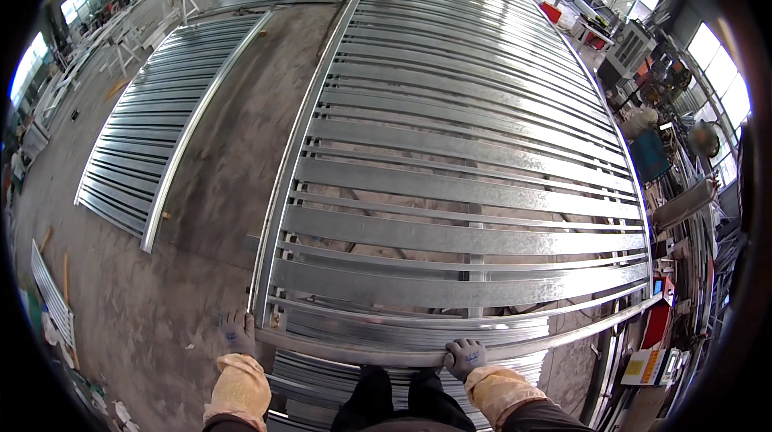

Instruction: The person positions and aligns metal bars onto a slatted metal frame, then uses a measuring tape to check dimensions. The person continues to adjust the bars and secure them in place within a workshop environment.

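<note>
A large frame of galvanized metal slats (450,183) stretches away in front of me, with a long side rail (301,154) along its left. Across its near end runs a metal tube (362,349). My right hand (465,357), in a grey work glove, curls its fingers over this tube, right of my legs. At the tube's left end, beside the frame's near left corner, is my left hand (236,333), gloved the same way. Its fingers look stretched out, pointing away from me, and the hand touches the corner. Tan sleeve covers wrap both forearms.
More metal strips (322,392) lie stacked below the tube, around my legs. A smaller slatted panel (173,110) rests on the floor at left. On the right are a yellow-and-white box (651,367), a red machine (655,323) and long metal stock. Someone stands at the frame's far end.
</note>
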A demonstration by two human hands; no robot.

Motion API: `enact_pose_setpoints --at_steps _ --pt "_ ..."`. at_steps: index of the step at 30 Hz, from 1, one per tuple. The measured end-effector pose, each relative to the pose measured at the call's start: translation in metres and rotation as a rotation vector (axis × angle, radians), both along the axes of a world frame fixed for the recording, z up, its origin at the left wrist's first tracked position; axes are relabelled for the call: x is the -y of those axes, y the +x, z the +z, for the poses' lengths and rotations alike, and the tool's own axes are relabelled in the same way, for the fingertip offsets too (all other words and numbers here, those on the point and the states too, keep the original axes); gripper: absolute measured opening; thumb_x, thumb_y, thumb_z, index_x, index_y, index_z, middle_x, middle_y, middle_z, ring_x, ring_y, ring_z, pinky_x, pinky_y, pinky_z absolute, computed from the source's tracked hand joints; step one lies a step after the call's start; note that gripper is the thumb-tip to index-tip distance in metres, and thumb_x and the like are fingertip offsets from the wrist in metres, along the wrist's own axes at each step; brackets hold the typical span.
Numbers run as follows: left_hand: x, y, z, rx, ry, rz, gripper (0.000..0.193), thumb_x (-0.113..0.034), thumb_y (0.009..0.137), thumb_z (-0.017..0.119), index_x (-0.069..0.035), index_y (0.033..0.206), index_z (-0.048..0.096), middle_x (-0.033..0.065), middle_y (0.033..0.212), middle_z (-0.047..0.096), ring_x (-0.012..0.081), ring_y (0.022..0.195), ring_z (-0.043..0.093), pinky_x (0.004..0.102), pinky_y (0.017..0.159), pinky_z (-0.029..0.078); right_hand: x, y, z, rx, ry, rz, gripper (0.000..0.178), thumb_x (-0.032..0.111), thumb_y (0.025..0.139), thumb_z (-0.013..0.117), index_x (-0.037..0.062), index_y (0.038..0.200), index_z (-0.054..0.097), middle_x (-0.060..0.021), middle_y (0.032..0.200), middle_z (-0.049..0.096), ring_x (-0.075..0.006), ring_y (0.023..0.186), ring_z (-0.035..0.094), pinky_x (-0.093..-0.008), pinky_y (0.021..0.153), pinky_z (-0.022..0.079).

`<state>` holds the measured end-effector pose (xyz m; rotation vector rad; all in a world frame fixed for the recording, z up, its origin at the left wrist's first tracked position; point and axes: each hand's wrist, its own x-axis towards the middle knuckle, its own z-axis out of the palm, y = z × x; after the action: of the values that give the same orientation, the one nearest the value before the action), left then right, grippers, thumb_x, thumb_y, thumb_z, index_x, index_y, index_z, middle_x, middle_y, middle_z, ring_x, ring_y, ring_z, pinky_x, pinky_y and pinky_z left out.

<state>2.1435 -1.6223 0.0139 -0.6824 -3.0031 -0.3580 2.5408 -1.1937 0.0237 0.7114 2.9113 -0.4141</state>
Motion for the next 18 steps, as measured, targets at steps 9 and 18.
enact_pose_setpoints --at_steps 9,18 --pt "0.0 0.012 -0.017 -0.161 0.193 0.019 0.032 -0.027 0.087 0.07 -0.002 0.108 0.074 0.0205 0.113 0.067 0.0428 0.11 0.059 0.0544 0.097 0.047 0.0 0.005 -0.003 0.042 0.0 -0.011 0.028 0.032 0.083 0.059 0.0161 0.101 0.073 -0.0085 0.102 0.071 -0.0328 0.097 0.068 -0.0545 0.086 0.05" --pt "0.012 0.015 -0.079 -0.284 0.225 0.187 0.035 -0.031 0.093 0.067 0.0 0.104 0.077 0.0186 0.12 0.068 0.0407 0.117 0.059 0.0518 0.1 0.049 0.0 0.004 0.0 0.039 -0.012 -0.005 0.029 0.034 0.084 0.058 0.0164 0.102 0.073 -0.0096 0.103 0.072 -0.0335 0.098 0.068 -0.0552 0.086 0.051"
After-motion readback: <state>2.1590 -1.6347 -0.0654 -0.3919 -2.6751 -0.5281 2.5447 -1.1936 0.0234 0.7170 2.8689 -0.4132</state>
